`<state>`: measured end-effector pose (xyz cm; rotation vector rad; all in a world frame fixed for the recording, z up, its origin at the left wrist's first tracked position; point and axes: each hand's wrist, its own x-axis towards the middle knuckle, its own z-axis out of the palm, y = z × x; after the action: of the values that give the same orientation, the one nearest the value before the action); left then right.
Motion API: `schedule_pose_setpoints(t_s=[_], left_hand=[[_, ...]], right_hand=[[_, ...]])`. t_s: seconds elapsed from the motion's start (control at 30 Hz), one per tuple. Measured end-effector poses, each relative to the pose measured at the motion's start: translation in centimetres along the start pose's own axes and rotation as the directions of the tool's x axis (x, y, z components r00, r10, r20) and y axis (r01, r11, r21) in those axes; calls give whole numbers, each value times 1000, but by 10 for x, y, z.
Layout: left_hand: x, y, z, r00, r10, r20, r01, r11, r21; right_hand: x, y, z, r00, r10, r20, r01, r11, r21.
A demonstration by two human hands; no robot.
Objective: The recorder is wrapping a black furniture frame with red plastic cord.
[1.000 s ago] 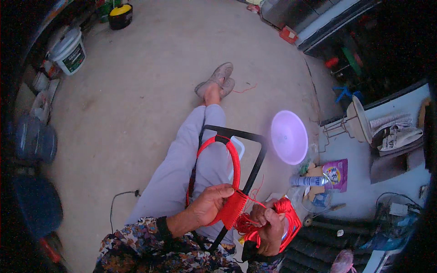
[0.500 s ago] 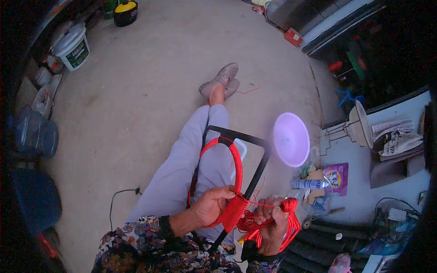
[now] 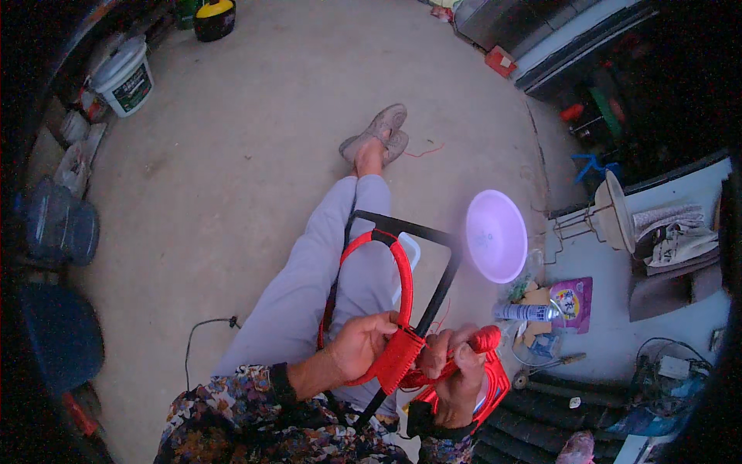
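Hands [image 3: 363, 344] [image 3: 456, 371] clamp the red-wrapped hoop [image 3: 386, 301], its length pointing toward the feet.

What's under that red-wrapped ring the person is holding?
Under the red-wrapped ring lie a black frame, a white container and the person's grey trouser legs. The left hand covers the ring's lower part, so what sits beneath there is hidden.
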<state>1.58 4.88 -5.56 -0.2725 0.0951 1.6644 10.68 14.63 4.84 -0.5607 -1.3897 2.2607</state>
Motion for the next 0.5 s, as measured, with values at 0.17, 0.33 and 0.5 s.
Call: schedule_pose_setpoints(t_s=[0.17,0.33,0.5], left_hand=[[6,5,0,998,-46,34,48,998,-40],[7,6,3,996,-74,-48,72,997,-30],[-3,2,13,997,52,-49,-53,998,-27]], right_hand=[[-2,-6,8,999,38,-18,-39,998,-40],[-1,-7,8,997,45,-66,-46,999,-21],[-1,-3,3,996,76,-53,-78,996,-42]])
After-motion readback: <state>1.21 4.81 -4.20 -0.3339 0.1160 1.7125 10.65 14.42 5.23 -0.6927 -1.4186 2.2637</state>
